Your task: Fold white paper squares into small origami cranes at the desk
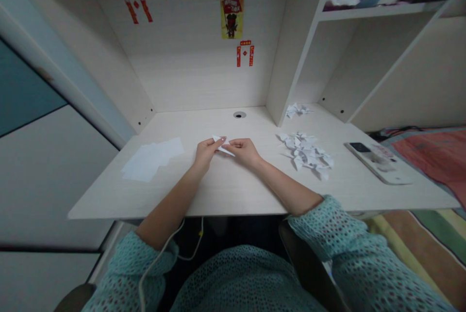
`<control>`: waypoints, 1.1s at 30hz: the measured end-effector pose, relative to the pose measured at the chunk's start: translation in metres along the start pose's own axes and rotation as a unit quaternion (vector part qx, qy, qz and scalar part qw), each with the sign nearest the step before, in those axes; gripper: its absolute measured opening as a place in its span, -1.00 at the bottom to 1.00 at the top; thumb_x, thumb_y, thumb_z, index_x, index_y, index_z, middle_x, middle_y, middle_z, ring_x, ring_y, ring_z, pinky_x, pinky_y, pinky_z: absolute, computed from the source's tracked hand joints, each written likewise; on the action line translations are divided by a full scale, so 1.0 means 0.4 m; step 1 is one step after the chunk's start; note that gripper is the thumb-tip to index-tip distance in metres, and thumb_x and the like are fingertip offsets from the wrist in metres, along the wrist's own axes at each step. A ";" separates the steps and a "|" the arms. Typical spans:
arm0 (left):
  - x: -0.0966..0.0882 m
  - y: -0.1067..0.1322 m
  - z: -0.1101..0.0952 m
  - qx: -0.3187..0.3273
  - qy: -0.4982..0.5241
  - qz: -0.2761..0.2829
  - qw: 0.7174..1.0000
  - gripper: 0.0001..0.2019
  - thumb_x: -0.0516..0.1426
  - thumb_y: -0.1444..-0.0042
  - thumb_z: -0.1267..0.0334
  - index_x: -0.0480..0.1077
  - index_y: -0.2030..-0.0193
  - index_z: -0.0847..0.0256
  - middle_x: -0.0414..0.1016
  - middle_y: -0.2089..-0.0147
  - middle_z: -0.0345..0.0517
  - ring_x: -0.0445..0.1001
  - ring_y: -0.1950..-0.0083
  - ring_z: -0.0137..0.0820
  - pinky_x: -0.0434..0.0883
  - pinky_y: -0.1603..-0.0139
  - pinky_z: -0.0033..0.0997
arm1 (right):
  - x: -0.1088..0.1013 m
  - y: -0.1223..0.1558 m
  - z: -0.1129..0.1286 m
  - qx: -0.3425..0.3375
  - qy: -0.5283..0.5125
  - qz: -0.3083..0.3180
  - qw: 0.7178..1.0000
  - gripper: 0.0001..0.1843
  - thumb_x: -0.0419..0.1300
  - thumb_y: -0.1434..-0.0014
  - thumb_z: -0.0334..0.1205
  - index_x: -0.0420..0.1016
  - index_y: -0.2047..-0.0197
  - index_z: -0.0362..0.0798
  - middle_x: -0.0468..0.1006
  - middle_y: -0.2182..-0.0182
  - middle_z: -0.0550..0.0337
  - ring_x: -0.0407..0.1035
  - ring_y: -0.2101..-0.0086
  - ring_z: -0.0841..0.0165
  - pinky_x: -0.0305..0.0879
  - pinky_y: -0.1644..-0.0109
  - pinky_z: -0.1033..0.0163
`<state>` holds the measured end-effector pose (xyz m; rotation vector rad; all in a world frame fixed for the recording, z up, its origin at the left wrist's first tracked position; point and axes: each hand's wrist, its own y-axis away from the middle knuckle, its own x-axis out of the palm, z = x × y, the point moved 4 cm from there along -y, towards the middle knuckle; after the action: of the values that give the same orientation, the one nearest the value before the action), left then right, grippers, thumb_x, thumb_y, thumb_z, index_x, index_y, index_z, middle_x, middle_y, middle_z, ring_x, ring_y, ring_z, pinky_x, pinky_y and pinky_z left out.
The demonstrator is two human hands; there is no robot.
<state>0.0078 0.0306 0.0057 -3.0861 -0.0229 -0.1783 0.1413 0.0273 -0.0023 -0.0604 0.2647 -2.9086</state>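
Near the middle of the desk [218,190], both hands meet on one small piece of folded white paper [226,151] with pointed ends. My left hand [206,151] pinches it from the left, thumb on top. From the right, the fingers of my right hand [245,151] close on its edge and hide part of it. Loose white paper sheets [151,159] lie overlapping to the left of my hands. On the right rests a pile of small folded paper pieces [307,152], with pointed tips sticking out.
A few more folded papers [298,109] lie behind, by the upright divider [296,55]. A phone [378,162] lies face down at the right. A cable hole [239,115] sits at the desk's back. A white cable [160,254] hangs by my left forearm.
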 end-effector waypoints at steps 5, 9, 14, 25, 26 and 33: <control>-0.010 -0.004 -0.006 -0.017 0.013 -0.010 1.000 -0.63 0.33 0.25 0.05 0.55 0.34 0.30 0.53 0.33 -0.06 0.41 0.33 -0.43 0.28 0.36 -0.50 | -0.001 0.002 0.007 -0.004 0.018 0.002 1.000 -0.55 0.29 0.15 0.13 0.51 0.51 -0.17 0.46 0.58 0.19 0.19 0.58 0.50 0.02 0.51 0.34; -0.010 -0.006 -0.002 -0.049 0.054 0.010 0.997 -0.60 0.28 0.16 0.01 0.54 0.31 0.34 0.53 0.30 0.00 0.44 0.32 -0.40 0.34 0.30 -0.44 | -0.005 -0.005 -0.004 0.000 0.013 -0.001 1.000 -0.57 0.30 0.15 0.09 0.54 0.45 -0.17 0.50 0.55 0.15 0.25 0.56 0.46 0.08 0.48 0.33; -0.011 -0.006 -0.001 -0.059 0.065 -0.005 0.996 -0.56 0.23 0.10 -0.03 0.54 0.26 0.35 0.55 0.26 0.06 0.47 0.28 -0.36 0.33 0.29 -0.44 | -0.007 -0.008 -0.006 -0.004 0.015 0.003 1.000 -0.57 0.31 0.15 0.07 0.54 0.44 -0.19 0.50 0.56 0.14 0.23 0.57 0.49 0.05 0.50 0.34; -0.026 -0.018 0.023 -0.024 0.076 -0.047 0.996 -0.55 0.20 0.09 -0.08 0.54 0.26 0.32 0.54 0.26 0.05 0.45 0.30 -0.35 0.32 0.33 -0.43 | 0.005 0.002 0.007 0.029 0.014 0.012 0.999 -0.56 0.32 0.18 0.07 0.56 0.43 -0.20 0.49 0.58 0.15 0.22 0.59 0.50 0.06 0.51 0.35; -0.026 -0.020 0.025 -0.025 0.081 -0.046 0.995 -0.55 0.20 0.09 -0.08 0.54 0.26 0.31 0.54 0.24 0.07 0.46 0.28 -0.34 0.33 0.32 -0.42 | 0.005 0.001 0.004 0.028 0.017 0.016 0.999 -0.55 0.32 0.18 0.07 0.56 0.42 -0.20 0.50 0.57 0.15 0.22 0.58 0.50 0.06 0.51 0.35; -0.028 -0.022 0.024 -0.010 0.091 -0.053 0.994 -0.61 0.22 0.10 0.00 0.55 0.26 0.30 0.55 0.21 0.06 0.47 0.25 -0.34 0.34 0.28 -0.43 | -0.003 -0.011 -0.016 0.037 0.005 0.035 0.999 -0.59 0.33 0.18 0.06 0.55 0.44 -0.16 0.51 0.57 0.16 0.25 0.58 0.49 0.07 0.51 0.36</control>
<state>-0.0022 0.0399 -0.0045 -3.0770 -0.1777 -0.4665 0.1409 0.0331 -0.0080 -0.0230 0.1570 -2.8472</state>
